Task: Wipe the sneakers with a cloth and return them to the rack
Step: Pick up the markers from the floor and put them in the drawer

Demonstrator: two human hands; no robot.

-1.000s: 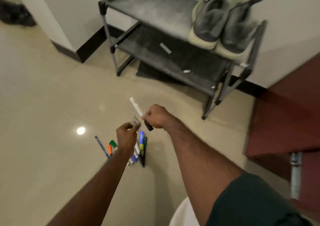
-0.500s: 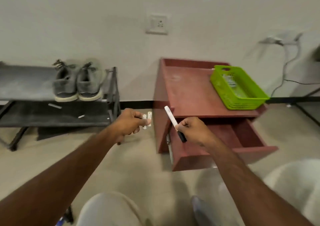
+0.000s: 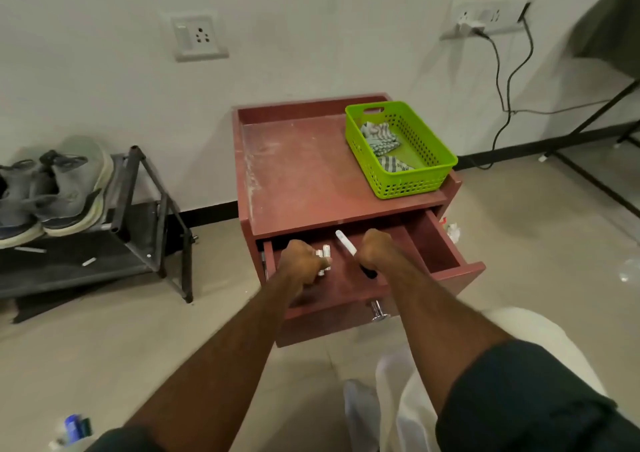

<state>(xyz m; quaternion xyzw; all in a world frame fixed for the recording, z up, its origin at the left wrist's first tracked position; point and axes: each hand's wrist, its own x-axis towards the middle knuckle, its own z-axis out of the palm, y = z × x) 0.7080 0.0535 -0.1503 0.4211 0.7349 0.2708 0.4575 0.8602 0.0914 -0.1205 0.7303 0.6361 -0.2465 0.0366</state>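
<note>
Red-brown wood makes up the small cabinet (image 3: 311,174) by the wall, and its top drawer (image 3: 436,243) is pulled out. Both hands are over the open drawer. The left hand (image 3: 299,257) has its fingers curled round some small white pieces (image 3: 325,261); what they are is too small to tell. The right hand (image 3: 375,252) grips a white marker (image 3: 346,242) with a dark end, and the white end points up and away. Not much of the inside of the drawer shows behind the hands.

On the surface of the cabinet, at the back right corner, sits a green basket (image 3: 415,178) with holes in its sides. A striped cloth (image 3: 381,140) lies folded inside it.

Far to the left, the grey sneakers (image 3: 59,192) sit side by side on the top shelf of the black rack (image 3: 145,209). Two small white bits lie on the lower shelf.
</note>
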